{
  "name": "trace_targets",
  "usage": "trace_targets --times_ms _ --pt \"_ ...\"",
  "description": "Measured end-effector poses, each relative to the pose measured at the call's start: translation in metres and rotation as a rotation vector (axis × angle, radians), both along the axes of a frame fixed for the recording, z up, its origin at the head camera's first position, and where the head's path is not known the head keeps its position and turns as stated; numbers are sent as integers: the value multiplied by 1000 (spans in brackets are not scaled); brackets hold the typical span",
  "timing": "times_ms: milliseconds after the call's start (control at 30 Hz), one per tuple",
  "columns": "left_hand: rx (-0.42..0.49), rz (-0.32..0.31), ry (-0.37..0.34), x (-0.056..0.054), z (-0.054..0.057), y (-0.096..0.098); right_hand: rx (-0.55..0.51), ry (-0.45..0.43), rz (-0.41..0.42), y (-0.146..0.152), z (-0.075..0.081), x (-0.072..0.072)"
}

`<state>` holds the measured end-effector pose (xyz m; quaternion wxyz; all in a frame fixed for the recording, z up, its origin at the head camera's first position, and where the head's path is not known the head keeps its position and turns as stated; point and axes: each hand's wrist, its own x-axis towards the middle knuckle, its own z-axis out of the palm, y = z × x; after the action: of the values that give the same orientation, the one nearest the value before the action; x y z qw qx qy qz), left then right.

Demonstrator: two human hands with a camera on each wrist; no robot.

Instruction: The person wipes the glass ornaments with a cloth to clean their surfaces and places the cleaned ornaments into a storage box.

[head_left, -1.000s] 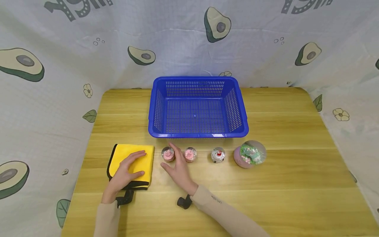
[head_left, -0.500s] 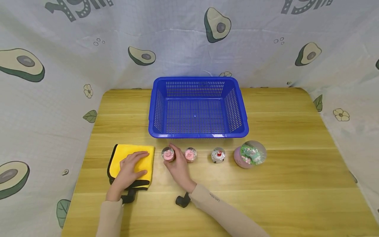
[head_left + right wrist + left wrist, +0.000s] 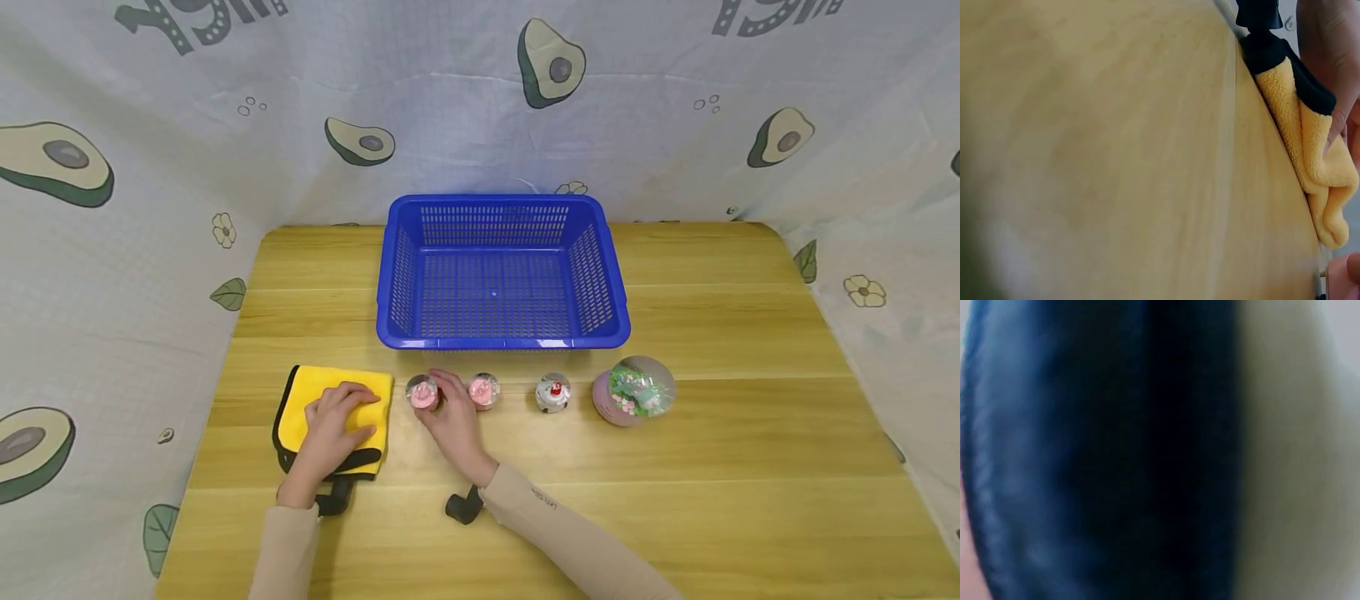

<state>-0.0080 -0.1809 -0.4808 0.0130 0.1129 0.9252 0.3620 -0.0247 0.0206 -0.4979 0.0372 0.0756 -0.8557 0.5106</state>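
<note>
In the head view my right hand (image 3: 457,429) pinches a small snow globe (image 3: 423,393) with a pink figure inside, thumb on the near side and fingers on the far side. Its pink base (image 3: 1337,282) shows at the lower right corner of the right wrist view. My left hand (image 3: 330,429) lies over a folded yellow cloth (image 3: 315,387) with black edging, fingers bent and thumb pressed into it. From the right wrist view the cloth (image 3: 1322,162) bulges up in folds beside that hand. The left wrist view is filled by a blurred dark band (image 3: 1116,450).
Right of my right hand stand a second small pink snow globe (image 3: 484,390), a white one (image 3: 552,393) with a red top, and a large snow globe (image 3: 633,392) on a lilac base. Behind them sits a blue plastic basket (image 3: 502,342) on the wooden table (image 3: 750,400).
My right thumb and fingers have closed on the leftmost small snow globe, which has shifted slightly left. My left hand has slid a little right on the cloth, its fingers bending more.
</note>
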Motion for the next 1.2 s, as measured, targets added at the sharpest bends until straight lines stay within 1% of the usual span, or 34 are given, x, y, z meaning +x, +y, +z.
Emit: trace_targets --times_ms 167,233,333,400,467,533,600,667,733,767,867,933,1000,1067,1133,1200 --pt "-41 52 15 1 1 4 2 27 28 2 6 3" --pt "-49 66 21 2 1 5 -14 32 43 4 10 5" --pt "-56 73 27 2 3 7 -61 32 62 8 20 8" --pt "-48 72 28 2 4 7 -97 40 73 11 27 10" --pt "-10 73 33 3 8 7 -139 45 82 16 34 10" --pt "58 79 49 3 13 7 -176 51 81 20 43 10" --pt "149 79 83 2 20 7 -220 42 80 25 50 8" --pt "250 75 117 1 27 8 -266 26 77 30 57 7" --pt "362 67 136 0 34 9 -301 19 78 34 64 5" --pt "425 63 137 0 38 10 -317 22 81 36 66 4" --pt "635 54 109 -1 47 13 -351 46 91 41 75 2" --pt "772 42 100 0 53 16 -355 63 94 44 81 2" --pt "880 21 106 0 59 19 -369 68 97 47 87 2" --pt "952 -4 128 0 65 23 -383 70 99 50 92 2" --pt "994 -28 152 0 70 27 -387 72 95 53 98 2" --pt "1019 -44 164 -1 75 31 -389 78 94 55 111 4"
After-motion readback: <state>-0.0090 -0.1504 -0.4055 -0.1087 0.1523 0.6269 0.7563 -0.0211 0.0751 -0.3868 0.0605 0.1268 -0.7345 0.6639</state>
